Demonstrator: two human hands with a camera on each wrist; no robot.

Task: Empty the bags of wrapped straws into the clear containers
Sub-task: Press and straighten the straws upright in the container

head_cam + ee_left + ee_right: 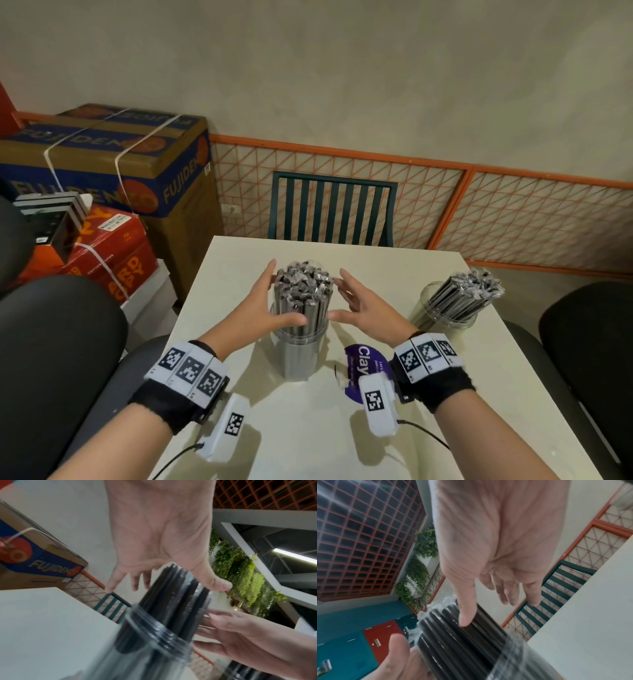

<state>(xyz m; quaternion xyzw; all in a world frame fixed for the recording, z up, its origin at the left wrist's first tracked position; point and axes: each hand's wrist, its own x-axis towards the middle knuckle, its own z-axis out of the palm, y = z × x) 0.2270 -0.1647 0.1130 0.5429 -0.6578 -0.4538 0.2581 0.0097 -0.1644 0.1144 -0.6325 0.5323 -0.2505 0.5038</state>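
Observation:
A clear container (299, 356) stands mid-table, packed with upright wrapped black straws (303, 291) that rise well above its rim. My left hand (267, 298) is open at the bundle's left side, my right hand (356, 301) open at its right, fingers straight and spread. In the left wrist view the left hand (159, 540) has its thumb by the straws (173, 599). In the right wrist view the right hand (496, 547) lays its thumb on the straws (462, 642). A second clear container (442, 318) at the right holds leaning straws (469, 291).
A purple printed bag (363, 370) lies flat on the cream table (308, 428) under my right wrist. A green slatted chair (332, 209) stands at the far edge. Cardboard boxes (113, 161) are stacked at the left. Black chairs (589, 335) flank the table.

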